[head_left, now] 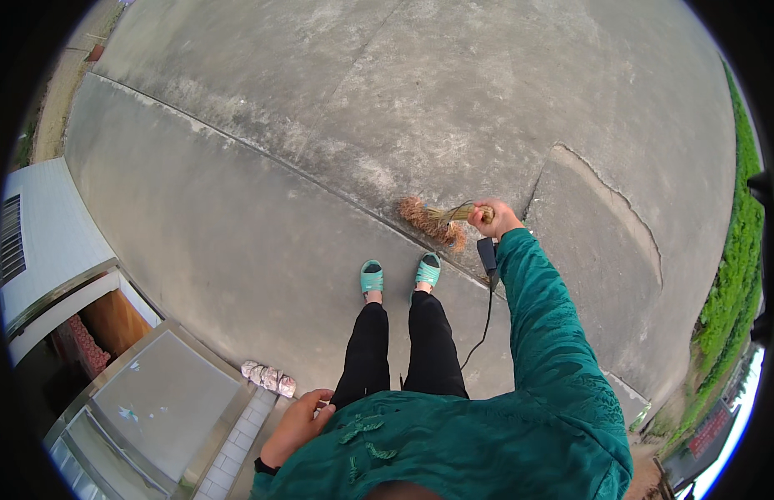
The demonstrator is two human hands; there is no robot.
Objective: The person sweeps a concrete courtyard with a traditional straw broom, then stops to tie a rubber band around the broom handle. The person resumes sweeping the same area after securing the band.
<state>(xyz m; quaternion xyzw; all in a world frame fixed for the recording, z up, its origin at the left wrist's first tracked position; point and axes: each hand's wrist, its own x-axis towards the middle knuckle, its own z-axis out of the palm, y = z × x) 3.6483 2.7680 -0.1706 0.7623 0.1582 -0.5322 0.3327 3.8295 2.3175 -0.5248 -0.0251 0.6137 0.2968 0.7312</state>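
Note:
My right hand (495,218) is wrapped round the handle of a short straw hand broom (433,221), held out in front of me. The broom's reddish-brown bristles point left, over a dark joint line in the concrete; whether they touch the ground I cannot tell. A small black box (487,254) with a black cable hangs by my right forearm. My left hand (299,427) is down beside my left thigh, fingers loosely bent and a little apart, with nothing seen in it.
I stand on a wide concrete yard (237,217) in green slippers (428,269). A raised, broken edge (616,208) curves across the concrete at right. Green plants (733,275) border the far right. A building with a doorway (87,333) and a wrapped bundle (268,377) lie at lower left.

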